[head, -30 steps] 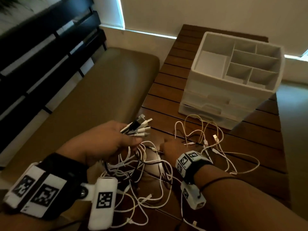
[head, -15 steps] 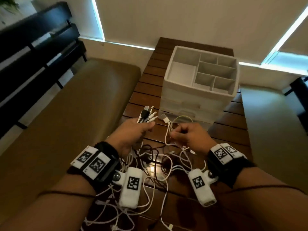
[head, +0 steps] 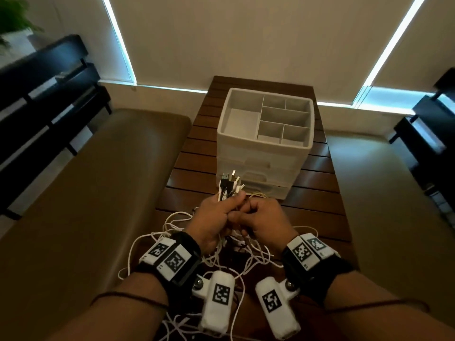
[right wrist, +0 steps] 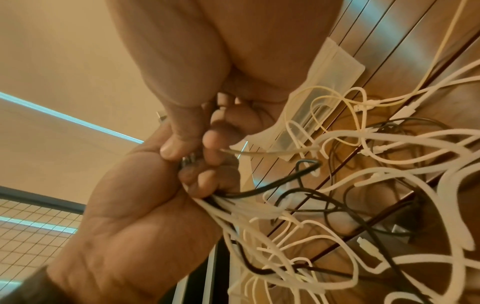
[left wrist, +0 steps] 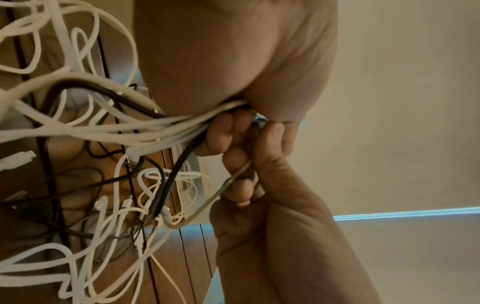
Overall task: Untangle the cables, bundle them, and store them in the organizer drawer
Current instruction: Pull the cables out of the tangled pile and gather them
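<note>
Since half a second ago, the right hand (head: 264, 219) has been brought against the left hand (head: 213, 217), and the organizer (head: 264, 143) now sits at the centre of the head view, drawers closed, on the slatted table (head: 320, 183). In that view the left hand's fingers are curled round a bunch of cables (head: 230, 187) whose plugs stick up above the fist just in front of the organizer, while the rest of the cables trail in loose white and black loops on the table below both wrists. A brown bench (head: 98, 193) fills the left of the frame. In the left wrist view the left hand (left wrist: 233, 61) is seen at the top, clamped on the gathered white and black cables (left wrist: 130, 129) at centre, and the right hand (left wrist: 259, 174) is curled round a single thin cable (left wrist: 207, 205) (pale, bent in a loop) at lower centre. In the right wrist view the right hand (right wrist: 194, 82) pinches that thin cable (right wrist: 259, 152) between thumb and fingertips at centre, touching the left hand (right wrist: 142, 216) below it; tangled cables (right wrist: 363, 205) are spread over the right half of the frame.
</note>
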Motion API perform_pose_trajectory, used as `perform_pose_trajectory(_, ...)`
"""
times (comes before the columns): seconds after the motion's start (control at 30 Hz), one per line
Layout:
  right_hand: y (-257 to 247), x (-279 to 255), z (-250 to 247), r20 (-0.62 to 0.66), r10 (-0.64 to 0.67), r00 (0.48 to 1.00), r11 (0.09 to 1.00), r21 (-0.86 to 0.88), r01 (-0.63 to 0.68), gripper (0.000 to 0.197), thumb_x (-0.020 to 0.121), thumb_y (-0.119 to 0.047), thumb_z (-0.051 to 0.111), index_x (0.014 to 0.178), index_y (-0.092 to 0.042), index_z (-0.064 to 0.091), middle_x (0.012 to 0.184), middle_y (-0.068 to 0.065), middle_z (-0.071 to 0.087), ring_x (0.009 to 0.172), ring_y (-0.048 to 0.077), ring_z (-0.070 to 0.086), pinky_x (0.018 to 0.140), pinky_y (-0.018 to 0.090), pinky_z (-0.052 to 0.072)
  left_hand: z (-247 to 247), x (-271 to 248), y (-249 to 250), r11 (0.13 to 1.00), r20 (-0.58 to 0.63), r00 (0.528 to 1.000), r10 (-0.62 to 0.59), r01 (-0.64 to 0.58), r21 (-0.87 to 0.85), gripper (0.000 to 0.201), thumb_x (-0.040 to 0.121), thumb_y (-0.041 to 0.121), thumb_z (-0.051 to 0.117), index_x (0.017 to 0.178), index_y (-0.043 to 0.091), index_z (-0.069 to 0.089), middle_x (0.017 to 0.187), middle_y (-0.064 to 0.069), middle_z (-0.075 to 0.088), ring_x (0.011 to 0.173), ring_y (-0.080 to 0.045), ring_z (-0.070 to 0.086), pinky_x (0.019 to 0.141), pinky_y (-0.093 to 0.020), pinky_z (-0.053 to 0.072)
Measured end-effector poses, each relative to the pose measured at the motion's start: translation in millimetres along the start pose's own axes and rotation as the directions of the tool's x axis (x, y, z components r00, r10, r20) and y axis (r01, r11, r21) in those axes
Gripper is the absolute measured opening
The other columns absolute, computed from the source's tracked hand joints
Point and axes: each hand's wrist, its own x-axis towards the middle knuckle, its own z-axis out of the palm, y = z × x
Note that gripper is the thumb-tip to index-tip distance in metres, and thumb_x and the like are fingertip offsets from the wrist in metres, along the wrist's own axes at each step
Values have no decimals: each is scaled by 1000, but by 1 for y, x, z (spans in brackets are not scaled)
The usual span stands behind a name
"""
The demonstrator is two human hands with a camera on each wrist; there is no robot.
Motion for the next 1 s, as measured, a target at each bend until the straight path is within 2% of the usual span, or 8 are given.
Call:
perform_pose_trajectory(0.2, 11, -8, 6, 248, 43, 968, 989, -148, -6, 9, 84, -14, 72, 82, -9, 64, 76, 9, 71, 59, 9, 63, 55, 23, 49, -18, 2, 10, 997, -103, 995, -8, 0, -77, 31, 91, 42, 60, 81, 15, 50, 57, 1, 46, 41, -13, 35, 43, -25, 27)
perform_pose_trajectory(0.37, 29, -2, -4, 295, 24, 955, 882, -456, 118, 10, 88, -19, 66, 80, -21, 62, 77, -5, 65, 68, 5, 60, 65, 22, 50, -39, -8, 31, 955, -76, 997, -2, -21, -297, 39, 90, 42, 57, 64, 18, 42, 50, 2, 27, 43, -14, 37, 48, -27, 45)
perform_pose_trajectory(0.47, 32, 11, -23, 213, 11, 977, 882, -462, 91, 10, 90, -13, 63, 80, -16, 61, 72, -4, 65, 61, 0, 60, 62, 21, 50, -54, -29, 60, 997, -66, 995, 73, -70, 37, 32, 81, 40, 67, 69, 22, 44, 48, 6, 31, 38, -9, 29, 38, -21, 29)
perform_pose_trajectory(0.57, 30, 27, -36, 167, -15, 986, 797, -594, 113, 19, 89, -18, 64, 73, -28, 57, 73, -8, 63, 66, 2, 59, 66, 27, 50, -65, -56, 94, 603, -49, 954, 296, -147, 784, 18, 82, 32, 73, 71, 25, 60, 51, 7, 55, 45, -6, 47, 46, -20, 36)
perform_pose_trajectory(0.63, 23, 35, -41, 152, -2, 988, 730, -676, 105, 21, 91, -23, 61, 72, -31, 54, 76, -7, 64, 69, 10, 60, 66, 28, 48, -70, -64, 108, 396, -27, 909, 417, -154, 905, 18, 83, 31, 73, 70, 22, 64, 57, 3, 60, 51, -8, 50, 48, -22, 38)
perform_pose_trajectory(0.77, -2, 41, -37, 209, -19, 978, 705, -690, 161, 12, 93, -24, 59, 83, -25, 63, 78, -4, 66, 71, 11, 60, 66, 26, 44, -66, -63, 101, 513, -136, 858, 495, -162, 843, 13, 86, 32, 69, 78, 23, 67, 66, -1, 62, 57, -15, 52, 52, -26, 37)
perform_pose_trajectory(0.9, -35, 40, -21, 300, -96, 949, 698, -659, 279, 20, 94, -27, 57, 76, -32, 62, 74, -4, 64, 70, 13, 61, 68, 31, 48, -30, -52, 75, 724, -128, 904, 409, -236, 648, 13, 84, 34, 73, 85, 21, 73, 77, 0, 71, 70, -11, 61, 60, -23, 43)
perform_pose_trajectory(1.0, -51, 42, -14, 315, -181, 932, 634, -687, 355, 13, 94, -25, 57, 98, -25, 70, 80, -5, 67, 67, 9, 57, 68, 28, 47, -14, -38, 60, 766, -132, 937, 323, -176, 618, 12, 78, 26, 79, 72, 21, 71, 57, 7, 65, 53, -3, 57, 50, -17, 41)
